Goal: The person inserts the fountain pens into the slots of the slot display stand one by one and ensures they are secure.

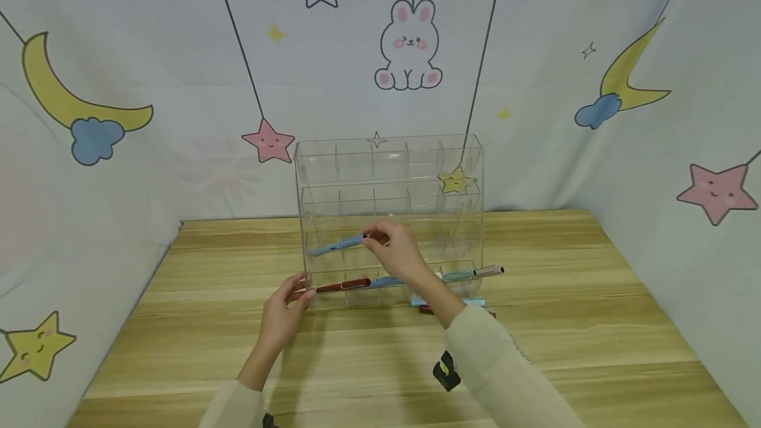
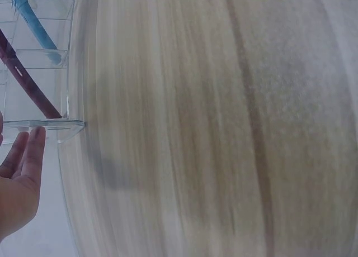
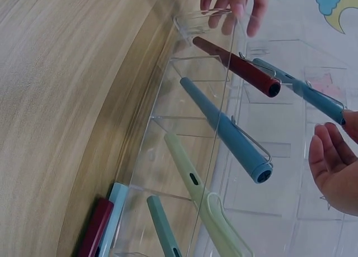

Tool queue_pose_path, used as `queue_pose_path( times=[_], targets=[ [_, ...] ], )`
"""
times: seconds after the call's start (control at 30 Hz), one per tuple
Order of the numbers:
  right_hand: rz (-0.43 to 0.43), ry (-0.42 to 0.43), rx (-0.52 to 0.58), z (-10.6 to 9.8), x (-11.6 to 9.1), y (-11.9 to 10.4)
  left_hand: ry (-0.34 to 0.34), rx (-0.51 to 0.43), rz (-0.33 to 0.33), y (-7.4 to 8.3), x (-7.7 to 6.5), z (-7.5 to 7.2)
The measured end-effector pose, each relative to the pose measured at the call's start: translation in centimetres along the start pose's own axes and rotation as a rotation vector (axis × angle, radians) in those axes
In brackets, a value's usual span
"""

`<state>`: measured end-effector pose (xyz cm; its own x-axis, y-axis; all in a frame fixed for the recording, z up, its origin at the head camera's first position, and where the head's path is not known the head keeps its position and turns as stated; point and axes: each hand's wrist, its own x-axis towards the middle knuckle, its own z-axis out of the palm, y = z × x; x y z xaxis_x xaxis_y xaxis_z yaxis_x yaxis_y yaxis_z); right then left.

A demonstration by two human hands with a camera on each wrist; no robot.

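A clear acrylic pen rack (image 1: pixel 389 211) with tiered compartments stands upright on the table. My right hand (image 1: pixel 397 253) pinches the capped end of a blue pen (image 1: pixel 339 245), whose other end slopes down to the left at the third tier. The left hand (image 1: pixel 284 309) rests at the rack's lower left corner, fingertips against its side wall (image 2: pixel 42 124). In the bottom row lie a dark red pen (image 3: pixel 238 67), a blue pen (image 3: pixel 226 131), a pale green pen (image 3: pixel 201 190) and a teal pen (image 3: pixel 162 226). A pinkish pen (image 1: pixel 490 271) sticks out at the right.
On the wooden table (image 1: pixel 196 322), a light blue pen (image 3: pixel 114 206) and a dark red pen (image 3: pixel 95 226) lie before the rack's right part. A printed cloth (image 1: pixel 196 84) hangs close behind the rack and along both sides.
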<state>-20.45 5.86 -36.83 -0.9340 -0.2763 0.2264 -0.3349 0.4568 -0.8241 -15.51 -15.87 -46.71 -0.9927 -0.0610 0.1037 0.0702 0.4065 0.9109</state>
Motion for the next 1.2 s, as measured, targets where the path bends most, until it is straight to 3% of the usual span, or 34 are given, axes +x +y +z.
queue_pose_path(
  times=[0.4,0.7,0.9,1.2],
  targets=[
    [-0.010,-0.060,0.004,-0.5,-0.2,0.7,0.007,-0.001,-0.010,0.0,0.2,0.2],
    [-0.028,-0.134,0.005,-2.1,-1.1,1.1,0.000,-0.010,0.002,-0.3,0.2,0.1],
    [-0.042,-0.145,0.011,-3.1,-2.5,1.7,0.008,0.004,-0.003,-0.3,0.2,0.1],
    [-0.033,-0.221,0.128,-4.6,-5.3,4.3,0.007,0.001,0.004,-0.1,0.2,0.1]
  ],
)
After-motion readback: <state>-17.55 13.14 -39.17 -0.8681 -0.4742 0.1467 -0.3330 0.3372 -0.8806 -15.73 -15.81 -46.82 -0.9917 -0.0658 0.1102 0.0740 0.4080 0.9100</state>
